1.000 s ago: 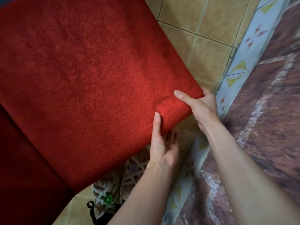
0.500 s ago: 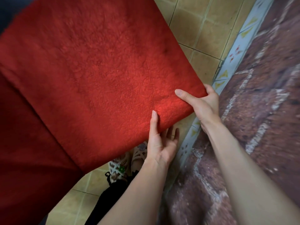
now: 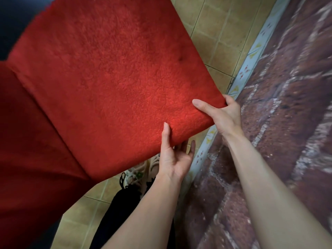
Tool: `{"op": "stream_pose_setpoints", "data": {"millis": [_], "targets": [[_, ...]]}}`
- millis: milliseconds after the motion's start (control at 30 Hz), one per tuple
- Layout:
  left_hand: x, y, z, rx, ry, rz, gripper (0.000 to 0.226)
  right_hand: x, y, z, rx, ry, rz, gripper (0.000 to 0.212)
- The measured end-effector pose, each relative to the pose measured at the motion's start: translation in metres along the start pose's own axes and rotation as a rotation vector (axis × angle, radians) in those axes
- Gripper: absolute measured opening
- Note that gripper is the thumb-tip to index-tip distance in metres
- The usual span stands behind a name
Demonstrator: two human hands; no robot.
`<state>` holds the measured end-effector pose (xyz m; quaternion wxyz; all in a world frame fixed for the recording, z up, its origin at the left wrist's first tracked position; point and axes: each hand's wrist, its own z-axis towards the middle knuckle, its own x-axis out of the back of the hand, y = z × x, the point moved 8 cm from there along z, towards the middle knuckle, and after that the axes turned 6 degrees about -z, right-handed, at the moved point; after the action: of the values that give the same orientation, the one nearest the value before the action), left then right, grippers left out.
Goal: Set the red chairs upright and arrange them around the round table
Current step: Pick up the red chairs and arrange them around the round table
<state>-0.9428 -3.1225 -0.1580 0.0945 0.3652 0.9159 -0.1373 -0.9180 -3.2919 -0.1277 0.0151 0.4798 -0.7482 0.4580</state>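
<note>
If square, plush red chair (image 3: pixel 111 78) in left hand (image 3: pixel 173 159), right hand (image 3: pixel 224 115)

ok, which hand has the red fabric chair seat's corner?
The right hand: it grips the corner of the red fabric chair seat, thumb on top; the left hand holds the edge.

left hand (image 3: pixel 173 159) and right hand (image 3: pixel 224 116) pinch red chair (image 3: pixel 115 78), thumbs atop.

My head camera looks steeply down from close above the red chair seat (image 3: pixel 116 78), floor tiles (image 3: pixel 215 33) just past it.
</note>
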Motion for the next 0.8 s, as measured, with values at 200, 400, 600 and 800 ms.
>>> {"op": "stream_pose_setpoints", "data": {"millis": [200, 400, 600, 800], "targets": [[0.01, 0.015, -0.05, -0.026, -0.038, 0.039, 0.082, -0.001, -0.03, -0.048, 0.064, -0.018, -0.01, 0.071], [0.019, 0.024, -0.088, -0.05, -0.064, 0.044, 0.087, -0.003, -0.051, -0.086, 0.106, -0.035, -0.004, 0.069], [0.03, 0.036, -0.12, -0.072, -0.086, 0.034, 0.091, -0.007, -0.072, -0.122, 0.156, -0.059, -0.015, 0.07], [0.025, 0.037, -0.142, -0.071, -0.127, 0.021, 0.083, -0.006, -0.091, -0.136, 0.151, -0.05, -0.028, 0.064]]}}
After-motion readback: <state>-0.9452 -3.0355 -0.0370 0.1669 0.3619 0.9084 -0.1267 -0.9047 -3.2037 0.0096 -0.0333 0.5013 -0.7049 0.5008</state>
